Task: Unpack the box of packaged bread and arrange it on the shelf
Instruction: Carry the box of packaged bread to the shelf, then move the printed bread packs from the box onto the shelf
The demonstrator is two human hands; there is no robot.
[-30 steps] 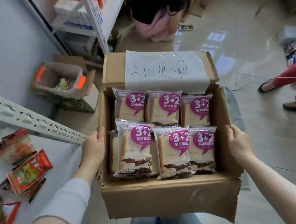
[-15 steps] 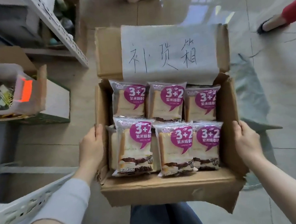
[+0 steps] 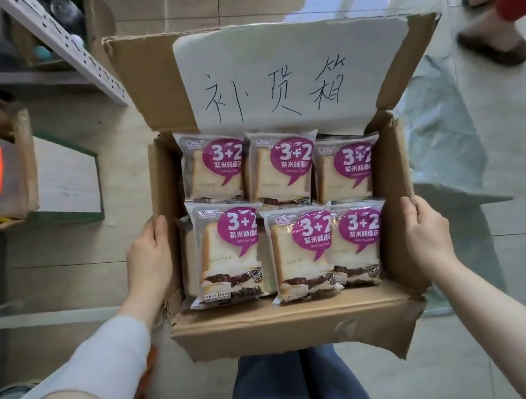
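Holding the cardboard box point(image 3: 291, 322) out above their own jeans point(image 3: 300, 392), the person has one hand on each side wall. The left hand point(image 3: 148, 264) clasps the left wall, thumb lying along the rim, the other fingers wrapped round the outside where I can't see their tips. The right hand point(image 3: 426, 231) grips the right wall likewise, its fingers hidden behind the cardboard. Inside the box the bread packets point(image 3: 228, 250) lie in two rows of three, purple "3+2" labels up. The edge of another packet peeks out under the near-left one; how many lie below is hidden. A sheet of paper point(image 3: 288, 72) with handwritten characters covers the raised far flap. The shelf point(image 3: 67, 47) shows only as a perforated white upright, cut off at top left. Somebody's sandalled foot point(image 3: 495, 44) is blurred at top right.
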